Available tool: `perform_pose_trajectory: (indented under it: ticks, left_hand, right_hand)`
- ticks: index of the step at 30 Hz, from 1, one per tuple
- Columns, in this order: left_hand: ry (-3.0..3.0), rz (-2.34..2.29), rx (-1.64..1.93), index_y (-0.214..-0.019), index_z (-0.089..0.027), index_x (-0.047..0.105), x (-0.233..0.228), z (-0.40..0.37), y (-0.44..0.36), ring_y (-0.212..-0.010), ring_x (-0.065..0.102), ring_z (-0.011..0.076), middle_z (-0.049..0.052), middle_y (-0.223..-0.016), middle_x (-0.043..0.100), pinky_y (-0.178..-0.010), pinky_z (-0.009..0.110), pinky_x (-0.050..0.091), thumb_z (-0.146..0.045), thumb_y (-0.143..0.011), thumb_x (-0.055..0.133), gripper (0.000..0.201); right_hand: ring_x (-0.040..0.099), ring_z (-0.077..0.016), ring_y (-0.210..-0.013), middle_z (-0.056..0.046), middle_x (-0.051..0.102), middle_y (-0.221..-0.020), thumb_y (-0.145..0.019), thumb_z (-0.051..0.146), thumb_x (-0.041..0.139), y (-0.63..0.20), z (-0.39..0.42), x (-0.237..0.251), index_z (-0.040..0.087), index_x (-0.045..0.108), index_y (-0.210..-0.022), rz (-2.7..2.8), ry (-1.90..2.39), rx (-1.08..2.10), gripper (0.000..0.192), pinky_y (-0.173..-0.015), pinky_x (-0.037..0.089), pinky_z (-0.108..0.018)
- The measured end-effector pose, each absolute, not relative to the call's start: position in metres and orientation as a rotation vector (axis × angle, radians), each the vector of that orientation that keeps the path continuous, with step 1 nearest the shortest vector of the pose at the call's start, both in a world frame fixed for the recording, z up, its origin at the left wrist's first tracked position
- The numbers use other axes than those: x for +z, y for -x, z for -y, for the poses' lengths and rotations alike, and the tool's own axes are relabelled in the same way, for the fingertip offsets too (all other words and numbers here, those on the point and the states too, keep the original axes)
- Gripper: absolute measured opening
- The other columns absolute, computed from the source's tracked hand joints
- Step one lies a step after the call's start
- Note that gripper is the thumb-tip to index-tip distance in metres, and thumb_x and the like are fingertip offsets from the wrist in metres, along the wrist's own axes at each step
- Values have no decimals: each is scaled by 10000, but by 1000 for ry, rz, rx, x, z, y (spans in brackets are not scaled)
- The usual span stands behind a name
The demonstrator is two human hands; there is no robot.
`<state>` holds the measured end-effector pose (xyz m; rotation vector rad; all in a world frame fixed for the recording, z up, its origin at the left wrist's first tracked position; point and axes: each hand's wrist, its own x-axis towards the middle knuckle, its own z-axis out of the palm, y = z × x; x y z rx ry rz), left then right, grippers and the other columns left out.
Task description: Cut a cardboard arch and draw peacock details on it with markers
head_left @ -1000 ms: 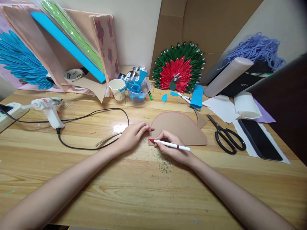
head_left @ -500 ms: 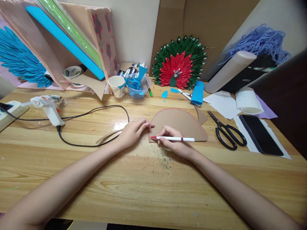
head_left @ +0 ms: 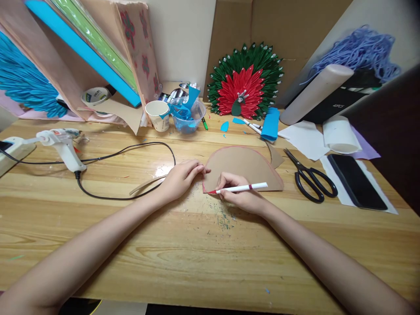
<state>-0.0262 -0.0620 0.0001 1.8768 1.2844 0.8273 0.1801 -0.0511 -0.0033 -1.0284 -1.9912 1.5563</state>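
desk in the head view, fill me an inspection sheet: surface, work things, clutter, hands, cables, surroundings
Surface: wooden desk, dark marks in front of the cardboard
Work things: rounded cardboard flat, red line along its curve; white marker, red tip at the near left corner
Clutter: scissors; phone on white paper; blue scrap
Hands: left hand at the cardboard's left edge; right hand grips the marker
Cables: black cable from glue gun, looping near the left hand
Surroundings: red-and-green peacock; blue yarn

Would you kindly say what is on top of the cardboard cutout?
A red line curves along the cardboard cutout. The right hand, holding a red-tipped marker, overlaps its lower edge; the left hand is at its left edge. Cardboard beneath the right hand is hidden.
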Motion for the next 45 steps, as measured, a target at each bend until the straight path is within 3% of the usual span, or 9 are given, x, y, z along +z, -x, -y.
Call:
perform_pose_trajectory:
  ticks: [9,13,17,22,30,39,42,45]
  left_hand:
    - [-1891,-1291,811,-808,-192,586,0,62,26,-937,599,179,40,-948,675,-850,310,420,-329,-943,337,314]
    - [-1933,-1346,853,-849,-187,615,0,62,27,-876,585,177,47,-907,665,-799,307,426,-333,-927,388,281]
    - [-2022,-1401,899,-849,-181,634,0,64,28,-753,552,153,24,-794,635,-682,262,415,-336,-863,530,187]
    - [-2066,-1348,906,-835,-182,638,0,66,28,-737,537,142,16,-773,628,-667,250,409,-337,-832,582,165]
    - [-2296,-1209,857,-862,-179,618,-1,68,28,-778,522,161,36,-763,622,-697,269,412,-314,-891,490,188]
    - [-2570,-972,738,-857,-158,575,11,80,18,-790,487,173,67,-769,595,-700,272,393,-182,-929,362,226]
    - [-2490,-1093,727,-817,-169,582,13,71,17,-750,490,166,49,-742,586,-668,267,390,-238,-929,377,243]
    - [-2361,-1466,751,-834,-164,593,12,48,26,-766,503,187,67,-792,592,-669,292,400,-300,-923,382,266]
  right_hand:
    - [412,-88,-519,46,476,-588,-770,210,557,-180,51,-5,191,438,-679,1925,1015,1567,151,-478,282,-208]
    - [531,-115,-578,28,528,-618,-801,292,563,-178,50,-3,191,466,-724,1715,968,1655,159,-521,365,-224]
    - [572,-115,-655,5,608,-709,-794,312,606,-179,48,-3,186,522,-792,1569,931,1609,151,-623,440,-247]
    - [617,-132,-728,-12,653,-764,-790,347,627,-181,46,-7,187,546,-826,1446,914,1639,183,-690,484,-276]
    - [646,-168,-834,-46,678,-896,-819,355,599,-174,55,-1,192,551,-857,1535,871,1728,174,-768,512,-347]
    - [571,-167,-723,-53,620,-804,-844,298,540,-185,58,5,193,525,-783,2036,770,1284,123,-662,456,-314]
    - [580,-173,-767,-50,617,-854,-836,310,550,-188,52,12,197,537,-858,2040,813,1315,116,-681,465,-312]
    - [588,-182,-873,-64,599,-958,-817,315,565,-211,38,16,200,508,-1011,1952,912,1310,233,-763,483,-330]
